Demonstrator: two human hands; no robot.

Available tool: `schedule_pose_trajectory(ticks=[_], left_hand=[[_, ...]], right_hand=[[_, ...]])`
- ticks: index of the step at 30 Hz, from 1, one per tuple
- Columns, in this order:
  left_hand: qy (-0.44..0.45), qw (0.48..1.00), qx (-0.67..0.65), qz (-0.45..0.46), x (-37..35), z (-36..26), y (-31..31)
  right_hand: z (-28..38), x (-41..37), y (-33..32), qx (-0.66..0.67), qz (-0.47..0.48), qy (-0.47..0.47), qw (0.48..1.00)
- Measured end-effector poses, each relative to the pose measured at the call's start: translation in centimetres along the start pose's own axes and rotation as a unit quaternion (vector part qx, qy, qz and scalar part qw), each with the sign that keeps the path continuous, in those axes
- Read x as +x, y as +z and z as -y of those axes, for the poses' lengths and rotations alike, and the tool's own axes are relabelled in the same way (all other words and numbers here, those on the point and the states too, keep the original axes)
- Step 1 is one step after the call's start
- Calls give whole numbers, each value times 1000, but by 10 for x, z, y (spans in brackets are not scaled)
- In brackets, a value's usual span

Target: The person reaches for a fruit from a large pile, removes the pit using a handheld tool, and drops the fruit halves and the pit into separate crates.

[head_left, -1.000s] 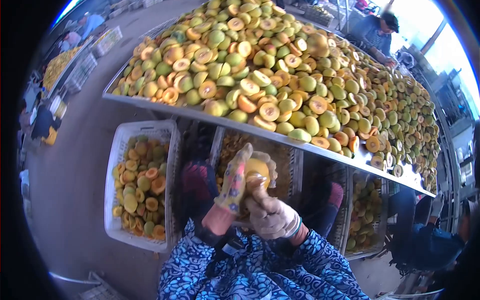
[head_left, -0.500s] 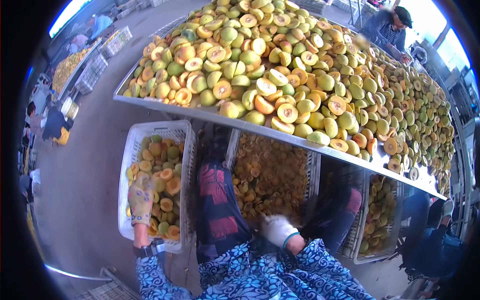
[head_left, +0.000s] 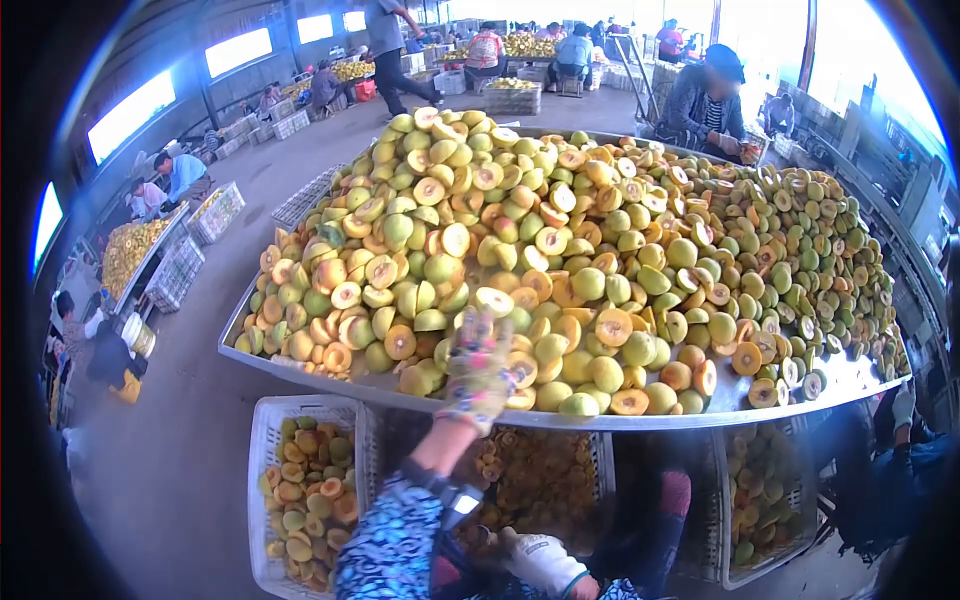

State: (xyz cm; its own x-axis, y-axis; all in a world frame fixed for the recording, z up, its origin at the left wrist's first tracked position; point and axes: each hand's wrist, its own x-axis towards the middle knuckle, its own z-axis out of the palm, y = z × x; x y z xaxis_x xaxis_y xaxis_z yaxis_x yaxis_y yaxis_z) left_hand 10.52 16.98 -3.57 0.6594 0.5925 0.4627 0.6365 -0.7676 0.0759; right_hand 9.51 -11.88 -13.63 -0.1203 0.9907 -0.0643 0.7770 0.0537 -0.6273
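My left hand (head_left: pixel 478 375), in a patterned glove, reaches over the near edge of a metal table (head_left: pixel 300 372) onto a heap of halved peaches (head_left: pixel 610 327). Its fingers are stretched out and somewhat blurred, against the fruit at the heap's front. The halves have yellow-green skin and orange cut flesh. My right hand (head_left: pixel 545 562), in a white glove, is low over the middle crate (head_left: pixel 604 470), near my lap. Its fingers are curled, and what they hold, if anything, I cannot make out. Small brownish-orange pieces (head_left: pixel 545 470) lie in that crate.
A white crate (head_left: pixel 262 480) of peach halves stands at left under the table edge, and another crate (head_left: pixel 725 520) at right. Across the table sits a person (head_left: pixel 700 105) in a dark cap. Someone walks (head_left: pixel 388 50) at the back. Further workers and crates line the hall.
My left hand has moved from the left crate up to the heap on the table. My right hand stays low near my lap. The view has tilted up, showing more of the hall.
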Motion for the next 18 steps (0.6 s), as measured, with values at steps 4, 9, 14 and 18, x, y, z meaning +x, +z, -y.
schedule_pose_trajectory(ticks=[4,9,14,18], left_hand=[[-11,999,-23,43,15,-37,24],[-19,1000,18,11,-4,-41,31],[-190,973,-51,125,-1,-49,0],[-135,986,-93,34,-10,-28,3]], right_hand=[[-1,9,-18,40,45,85,995],[1,8,-33,71,45,113,990],[14,5,-46,80,1,114,990],[24,-6,-58,114,-35,142,983]])
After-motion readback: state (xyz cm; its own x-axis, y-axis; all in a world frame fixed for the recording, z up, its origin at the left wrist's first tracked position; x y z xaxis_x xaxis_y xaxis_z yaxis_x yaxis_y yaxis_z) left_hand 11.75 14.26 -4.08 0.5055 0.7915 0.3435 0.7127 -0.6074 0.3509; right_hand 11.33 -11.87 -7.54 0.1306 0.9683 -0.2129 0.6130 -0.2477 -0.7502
